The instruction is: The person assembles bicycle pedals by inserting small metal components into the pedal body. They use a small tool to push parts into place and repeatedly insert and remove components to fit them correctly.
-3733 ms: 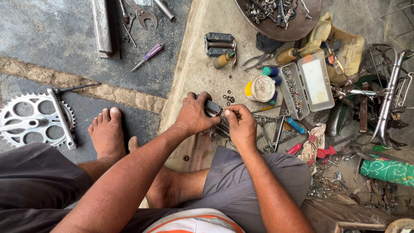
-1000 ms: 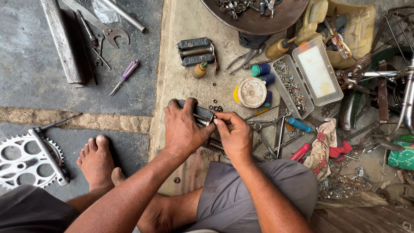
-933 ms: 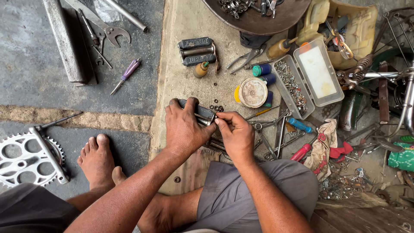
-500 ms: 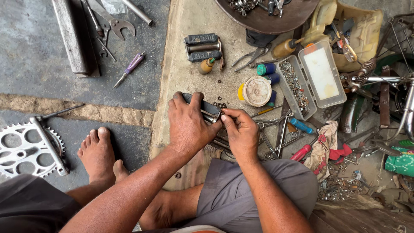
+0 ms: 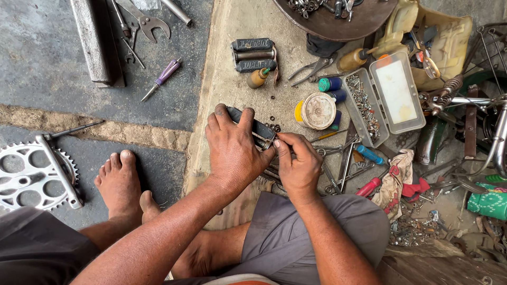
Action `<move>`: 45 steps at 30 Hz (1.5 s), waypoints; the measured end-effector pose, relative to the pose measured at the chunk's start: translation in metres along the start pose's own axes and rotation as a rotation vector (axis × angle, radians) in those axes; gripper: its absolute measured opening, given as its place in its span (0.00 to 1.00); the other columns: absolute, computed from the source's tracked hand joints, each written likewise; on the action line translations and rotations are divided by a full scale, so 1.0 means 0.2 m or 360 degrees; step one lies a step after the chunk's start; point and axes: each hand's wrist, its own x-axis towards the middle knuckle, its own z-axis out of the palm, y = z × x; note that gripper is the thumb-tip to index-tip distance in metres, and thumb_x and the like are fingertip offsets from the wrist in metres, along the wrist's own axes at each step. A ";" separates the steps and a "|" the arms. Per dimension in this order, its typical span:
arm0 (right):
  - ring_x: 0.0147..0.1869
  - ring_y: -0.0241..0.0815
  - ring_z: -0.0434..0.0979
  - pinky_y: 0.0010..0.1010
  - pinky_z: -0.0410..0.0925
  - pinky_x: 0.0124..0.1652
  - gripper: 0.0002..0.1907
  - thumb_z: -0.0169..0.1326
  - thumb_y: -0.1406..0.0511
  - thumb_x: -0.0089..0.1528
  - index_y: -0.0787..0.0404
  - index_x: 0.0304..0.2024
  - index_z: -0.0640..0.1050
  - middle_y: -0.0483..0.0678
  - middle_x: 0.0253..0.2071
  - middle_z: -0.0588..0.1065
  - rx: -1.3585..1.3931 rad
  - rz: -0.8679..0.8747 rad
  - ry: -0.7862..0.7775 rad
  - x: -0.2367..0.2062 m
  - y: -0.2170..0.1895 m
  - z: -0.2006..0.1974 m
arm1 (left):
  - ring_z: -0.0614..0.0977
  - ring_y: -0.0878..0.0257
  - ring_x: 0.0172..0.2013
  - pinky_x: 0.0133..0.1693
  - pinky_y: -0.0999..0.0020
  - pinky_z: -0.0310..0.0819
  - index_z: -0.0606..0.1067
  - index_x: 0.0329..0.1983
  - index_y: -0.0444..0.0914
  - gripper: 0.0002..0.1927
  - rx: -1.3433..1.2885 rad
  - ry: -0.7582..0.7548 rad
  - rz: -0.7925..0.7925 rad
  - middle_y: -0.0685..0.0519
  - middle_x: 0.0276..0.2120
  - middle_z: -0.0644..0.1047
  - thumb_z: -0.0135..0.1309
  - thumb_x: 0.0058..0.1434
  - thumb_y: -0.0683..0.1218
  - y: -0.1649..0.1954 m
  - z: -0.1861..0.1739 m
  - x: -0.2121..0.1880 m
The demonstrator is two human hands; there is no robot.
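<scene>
My left hand [image 5: 233,149] grips a black bicycle pedal [image 5: 257,128] from above, fingers wrapped over its far side, holding it just above a worn wooden board [image 5: 222,89]. My right hand [image 5: 298,163] pinches the pedal's right end with thumb and fingertips; what sits between the fingertips is too small to make out. Small loose bearings [image 5: 274,126] lie on the board right beside the pedal. A second black pedal [image 5: 254,54] lies further up the board.
Round tin [image 5: 317,111], open plastic box of small parts [image 5: 377,97], pliers [image 5: 311,68], wrenches and screwdrivers [image 5: 348,163] crowd the right. A chainring with crank [image 5: 34,171] lies left by my bare foot [image 5: 119,182]. Purple screwdriver [image 5: 163,76], spanner [image 5: 145,21] and metal bar [image 5: 95,45] lie upper left.
Both hands stay on the pedal. My right hand has shifted slightly along the pedal's end, and the view has drifted a little.
</scene>
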 end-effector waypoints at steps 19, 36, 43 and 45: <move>0.34 0.32 0.75 0.25 0.70 0.35 0.08 0.45 0.69 0.73 0.65 0.42 0.74 0.43 0.32 0.76 0.0213 0.0346 -0.0090 0.00 0.08 -0.08 | 0.67 0.36 0.51 0.55 0.44 0.63 0.71 0.56 0.36 0.42 -0.0348 -0.0201 -0.0124 0.30 0.50 0.65 0.72 0.39 0.57 -0.03 0.02 -0.02; 0.44 0.42 0.82 0.29 0.73 0.45 0.09 0.62 0.75 0.60 0.65 0.43 0.79 0.50 0.40 0.79 -0.0019 -0.0079 0.0047 0.03 -0.20 -0.22 | 0.66 0.34 0.59 0.59 0.42 0.65 0.70 0.61 0.39 0.42 -0.0563 0.0209 0.0307 0.30 0.61 0.61 0.74 0.42 0.52 0.00 0.01 -0.04; 0.42 0.39 0.79 0.28 0.73 0.43 0.10 0.62 0.76 0.60 0.64 0.42 0.78 0.49 0.40 0.77 -0.0040 -0.0027 0.0105 -0.01 -0.21 -0.20 | 0.65 0.32 0.61 0.61 0.41 0.64 0.70 0.62 0.39 0.44 -0.0545 0.0252 0.0381 0.30 0.62 0.59 0.76 0.43 0.53 0.01 -0.01 -0.05; 0.41 0.39 0.80 0.28 0.73 0.42 0.10 0.63 0.76 0.60 0.64 0.42 0.77 0.49 0.39 0.77 -0.0058 -0.0039 0.0116 -0.01 -0.20 -0.19 | 0.64 0.32 0.61 0.61 0.41 0.64 0.70 0.62 0.39 0.44 -0.0509 0.0269 0.0399 0.30 0.62 0.59 0.76 0.42 0.53 0.01 -0.01 -0.05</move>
